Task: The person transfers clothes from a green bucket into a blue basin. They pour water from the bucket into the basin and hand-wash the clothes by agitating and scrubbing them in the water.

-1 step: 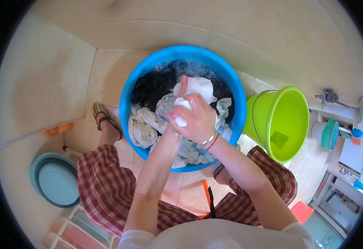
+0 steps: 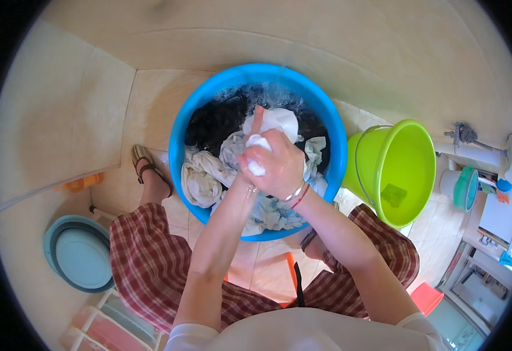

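Over a big blue tub (image 2: 177, 131), both my hands are pressed together around a wet white cloth (image 2: 257, 157). My right hand (image 2: 280, 164) wraps over it from the right, with a bracelet and a red string at the wrist. My left hand (image 2: 254, 124) lies mostly hidden behind the right one and the cloth, one finger pointing away from me. More white fabric (image 2: 280, 121) puffs out just beyond the hands; whether it is the same piece I cannot tell. Pale, crumpled laundry (image 2: 202, 182) fills the near part of the tub. Dark clothes (image 2: 218, 120) lie in foamy water on its far side.
A lime-green bucket (image 2: 416, 169) with a wire handle stands right of the tub. Grey-blue basins (image 2: 51, 248) are at the left, above a white rack (image 2: 89, 319). Tiled walls rise behind and left. A tap (image 2: 457, 136) sits on the right wall.
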